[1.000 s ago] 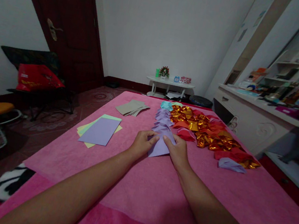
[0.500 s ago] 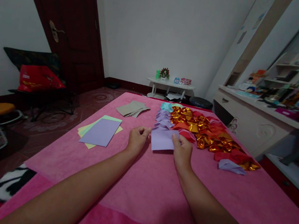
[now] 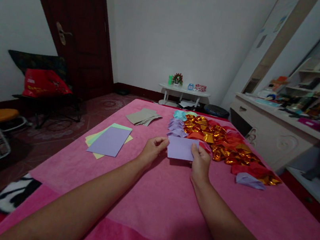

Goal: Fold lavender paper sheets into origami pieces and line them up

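Observation:
A sheet of purple paper, looking folded or short, is held level between my two hands just above the pink cloth. My left hand pinches its left edge with thumb and fingers. At the right edge my right hand grips it, thumb on top and fingers underneath. Just beyond lie folded purple pieces in a column, next to shiny gold foil pieces and red folded pieces. A single purple folded piece lies at the right.
Left of my hands, a stack of purple, green and yellow sheets lies on the cloth. Farther back is a fan of grey-brown sheets. A white side table stands at the wall, and a cluttered dresser borders the right side.
Both hands and the purple paper have shifted slightly right. The paper looks flatter and squarer to me, and my left fingers now close on its left edge.

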`<action>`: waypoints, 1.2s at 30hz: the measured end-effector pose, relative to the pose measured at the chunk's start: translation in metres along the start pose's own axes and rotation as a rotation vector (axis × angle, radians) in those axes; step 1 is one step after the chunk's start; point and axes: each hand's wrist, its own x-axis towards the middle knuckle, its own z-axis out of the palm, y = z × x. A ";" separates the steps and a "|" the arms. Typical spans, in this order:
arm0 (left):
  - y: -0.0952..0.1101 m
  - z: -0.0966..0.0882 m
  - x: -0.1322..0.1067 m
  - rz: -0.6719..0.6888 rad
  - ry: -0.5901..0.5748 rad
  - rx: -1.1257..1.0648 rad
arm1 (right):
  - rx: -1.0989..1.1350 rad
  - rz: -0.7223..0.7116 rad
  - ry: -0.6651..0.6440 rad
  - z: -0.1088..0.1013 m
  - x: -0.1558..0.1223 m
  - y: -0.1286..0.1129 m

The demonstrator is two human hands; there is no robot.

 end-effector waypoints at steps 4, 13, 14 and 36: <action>-0.005 -0.003 0.002 -0.021 -0.041 -0.069 | 0.091 0.045 -0.016 0.000 0.002 0.003; -0.010 -0.006 0.004 -0.031 -0.085 -0.134 | 0.174 0.081 -0.018 -0.001 0.002 0.005; -0.009 -0.006 0.004 -0.034 -0.088 -0.136 | 0.177 0.082 -0.017 -0.001 0.003 0.005; -0.015 -0.012 0.008 0.306 0.327 0.427 | -0.090 -0.156 -0.074 -0.001 -0.009 -0.009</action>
